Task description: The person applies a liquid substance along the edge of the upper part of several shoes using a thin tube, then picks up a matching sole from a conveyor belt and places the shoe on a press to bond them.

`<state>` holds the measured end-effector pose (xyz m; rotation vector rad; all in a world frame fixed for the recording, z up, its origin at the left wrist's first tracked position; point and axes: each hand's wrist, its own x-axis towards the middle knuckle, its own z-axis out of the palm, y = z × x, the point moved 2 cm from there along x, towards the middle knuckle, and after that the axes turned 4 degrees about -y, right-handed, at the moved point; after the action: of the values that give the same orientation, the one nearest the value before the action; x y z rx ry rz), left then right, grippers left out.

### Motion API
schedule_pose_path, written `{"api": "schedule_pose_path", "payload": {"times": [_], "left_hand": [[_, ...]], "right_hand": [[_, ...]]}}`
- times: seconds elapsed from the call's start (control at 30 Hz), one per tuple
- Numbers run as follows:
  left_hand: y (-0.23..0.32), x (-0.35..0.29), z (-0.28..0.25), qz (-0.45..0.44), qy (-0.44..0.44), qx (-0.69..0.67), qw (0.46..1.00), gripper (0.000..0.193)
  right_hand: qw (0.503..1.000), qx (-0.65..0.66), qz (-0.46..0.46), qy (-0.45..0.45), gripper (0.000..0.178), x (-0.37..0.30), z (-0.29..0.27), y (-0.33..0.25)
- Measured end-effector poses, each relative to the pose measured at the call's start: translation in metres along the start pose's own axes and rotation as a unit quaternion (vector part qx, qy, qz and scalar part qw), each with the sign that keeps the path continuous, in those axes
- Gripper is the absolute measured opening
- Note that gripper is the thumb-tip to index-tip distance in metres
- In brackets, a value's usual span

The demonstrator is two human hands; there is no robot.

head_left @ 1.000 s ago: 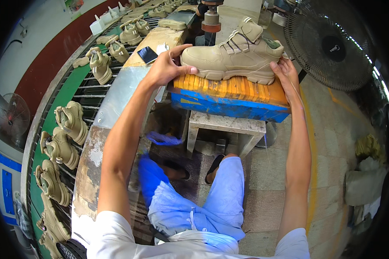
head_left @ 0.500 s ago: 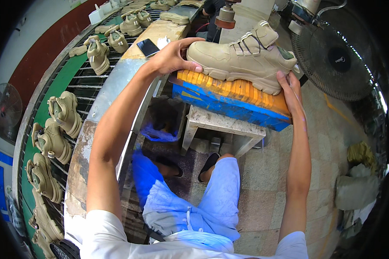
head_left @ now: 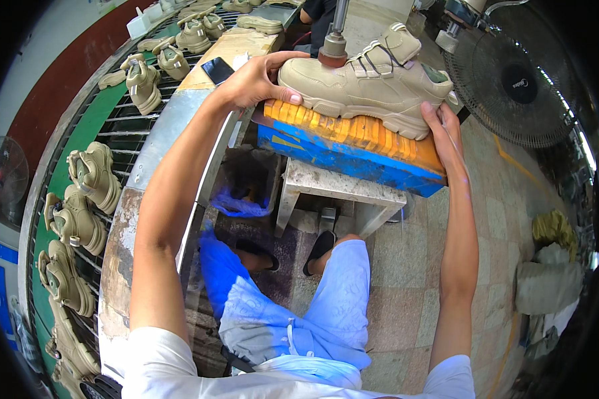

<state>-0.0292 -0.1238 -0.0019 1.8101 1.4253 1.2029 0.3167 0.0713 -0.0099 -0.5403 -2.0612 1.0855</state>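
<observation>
Head view shows our left hand [head_left: 254,82] half closed around the toe of the beige shoe [head_left: 359,88], our right hand [head_left: 445,133] likewise at its heel, sole on the orange pad [head_left: 326,124]. We judge it best to hold steady, both hands clear of the round press head [head_left: 333,49], which seems to touch the upper.

Close, wide fisheye view from the person's head, downward and forward over lap [head_left: 293,309] and shoe [head_left: 343,90].
</observation>
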Motion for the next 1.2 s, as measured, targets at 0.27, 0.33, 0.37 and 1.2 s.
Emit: {"api": "schedule_pose_path", "payload": {"times": [0.27, 0.33, 0.37, 1.2], "left_hand": [[0.01, -0.01, 0.007, 0.013, 0.035, 0.057, 0.998, 0.087], [0.019, -0.023, 0.019, 0.004, 0.071, 0.071, 0.995, 0.084], [0.019, -0.028, 0.027, 0.008, 0.09, 0.052, 0.995, 0.082], [0.088, -0.067, 0.35, 0.214, 0.238, 0.365, 0.874, 0.053]], "right_hand": [[0.997, -0.065, -0.013, 0.033, 0.078, 0.003, -0.004, 0.007], [0.979, -0.172, 0.031, 0.101, 0.074, -0.017, -0.01, 0.008], [0.986, -0.04, -0.065, 0.148, 0.067, -0.023, -0.015, 0.024], [0.918, -0.244, -0.292, 0.111, 0.022, -0.171, 0.051, -0.12]]}}
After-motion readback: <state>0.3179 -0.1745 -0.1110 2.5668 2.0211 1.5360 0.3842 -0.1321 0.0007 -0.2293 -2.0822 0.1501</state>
